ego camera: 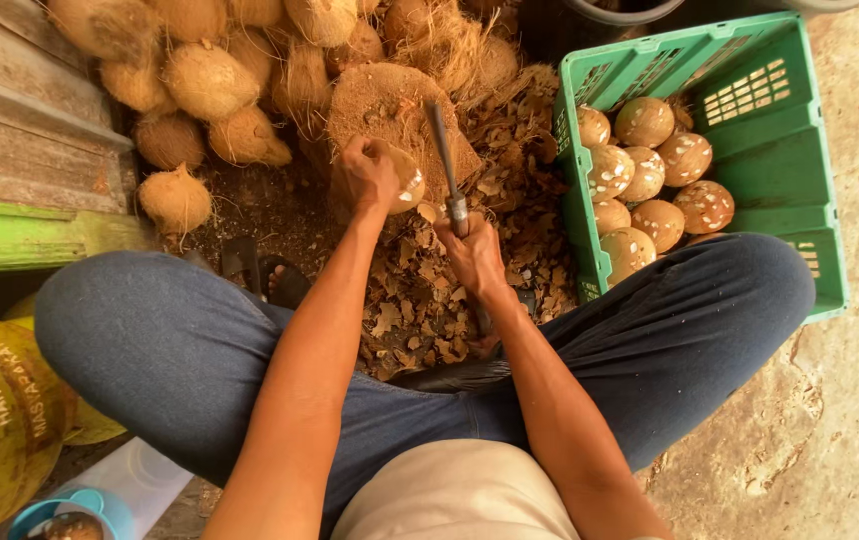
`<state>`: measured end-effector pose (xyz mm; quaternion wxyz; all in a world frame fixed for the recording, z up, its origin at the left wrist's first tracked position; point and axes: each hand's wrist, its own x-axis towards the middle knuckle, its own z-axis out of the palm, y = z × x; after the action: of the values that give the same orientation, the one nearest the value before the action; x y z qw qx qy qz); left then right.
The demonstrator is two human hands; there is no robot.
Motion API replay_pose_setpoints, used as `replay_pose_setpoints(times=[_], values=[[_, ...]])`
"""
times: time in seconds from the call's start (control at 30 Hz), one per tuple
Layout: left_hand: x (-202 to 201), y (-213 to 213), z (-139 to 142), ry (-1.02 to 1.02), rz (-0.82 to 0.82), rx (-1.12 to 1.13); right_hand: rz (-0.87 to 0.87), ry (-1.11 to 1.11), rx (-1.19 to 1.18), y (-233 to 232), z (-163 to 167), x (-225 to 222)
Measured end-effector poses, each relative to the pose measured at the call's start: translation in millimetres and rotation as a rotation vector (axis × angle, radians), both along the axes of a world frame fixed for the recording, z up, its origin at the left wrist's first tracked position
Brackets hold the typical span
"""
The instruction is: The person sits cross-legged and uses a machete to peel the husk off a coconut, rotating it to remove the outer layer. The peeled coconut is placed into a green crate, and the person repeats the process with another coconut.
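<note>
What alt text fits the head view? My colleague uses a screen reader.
A seated person's left hand steadies a coconut on a block while the right hand holds a blade. A green crate holds peeled coconuts.

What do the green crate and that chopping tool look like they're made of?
The green crate looks like moulded plastic: even matt colour, slotted walls. The tool in the right hand seems to be a dark, dull metal blade, probably steel; its handle is hidden in the grip. The left hand steadies a coconut.
</note>
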<state>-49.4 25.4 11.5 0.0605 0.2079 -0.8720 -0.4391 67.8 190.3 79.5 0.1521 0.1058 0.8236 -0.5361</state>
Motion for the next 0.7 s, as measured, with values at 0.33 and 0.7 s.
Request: replay_pose_setpoints(times=[0.33,0.7], values=[[9.5,-9.9,-1.6,0.003,0.065,-0.020,0.016,-0.322,0.027,-8.4,-26.8,10.7],[24.9,-8.8,-21.9,-0.026,0.353,0.228,-0.097,0.182,-0.085,-14.5,-18.8,7.0]])
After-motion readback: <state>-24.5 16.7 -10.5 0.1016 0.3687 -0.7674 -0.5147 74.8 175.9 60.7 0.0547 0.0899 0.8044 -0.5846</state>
